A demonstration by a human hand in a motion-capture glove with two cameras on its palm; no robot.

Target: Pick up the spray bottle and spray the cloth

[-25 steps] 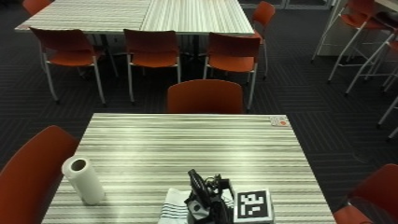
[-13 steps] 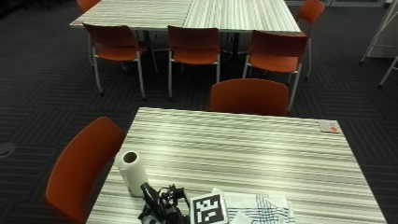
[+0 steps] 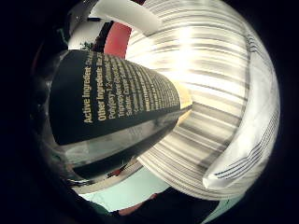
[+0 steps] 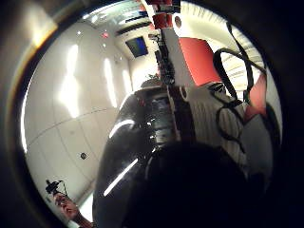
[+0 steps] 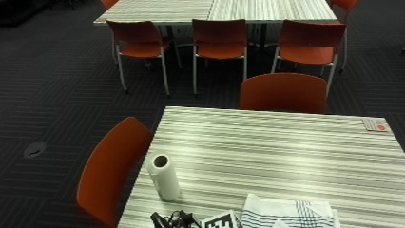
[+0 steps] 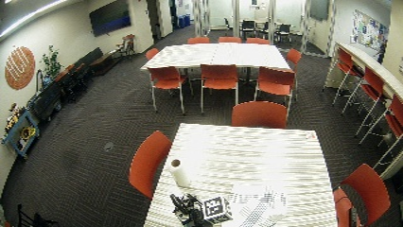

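bottle (image 3: 117, 98) label: black, yellow print | read "Active Ingredient", "Other Ingredient" | finer lines illegible | table card (image 5: 377, 124): unreadable

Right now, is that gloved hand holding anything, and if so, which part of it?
A bottle with a dark printed label fills the palm views, lying close along its body. The outside view shows only the top of the gloved right hand, so an actual hold cannot be confirmed.

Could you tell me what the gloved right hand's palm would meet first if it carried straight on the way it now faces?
Probably the spray bottle: its dark label fills the palm view, so it is very close. Beyond it lie the striped table and the cloth. Contact itself cannot be confirmed.
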